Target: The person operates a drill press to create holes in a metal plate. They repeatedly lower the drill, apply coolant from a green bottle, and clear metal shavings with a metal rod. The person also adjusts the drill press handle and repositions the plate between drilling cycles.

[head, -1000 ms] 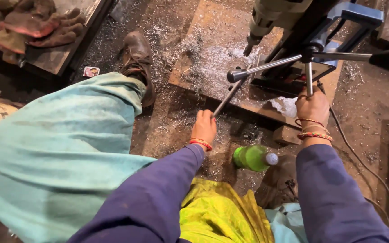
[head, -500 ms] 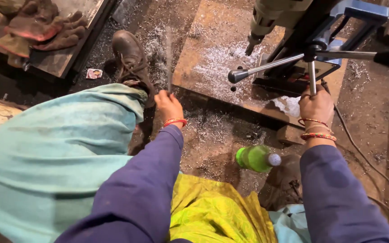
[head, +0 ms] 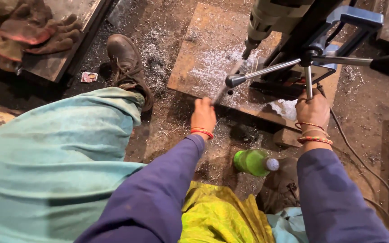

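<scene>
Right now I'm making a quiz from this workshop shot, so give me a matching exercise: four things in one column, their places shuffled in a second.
Things:
1. left hand
2. right hand
3. green bottle
4. work gloves

Places:
A. on the dark bench, top left
B. at the near edge of the steel plate
C. on the floor between the sleeves
D. on a drill feed handle

Pairs: 1-B, 2-D, 3-C, 4-A

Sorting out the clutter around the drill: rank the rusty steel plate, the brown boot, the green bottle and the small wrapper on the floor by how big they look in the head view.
1. rusty steel plate
2. brown boot
3. green bottle, though it lies nearer the camera, so its rank against the boot is unsure
4. small wrapper
</scene>
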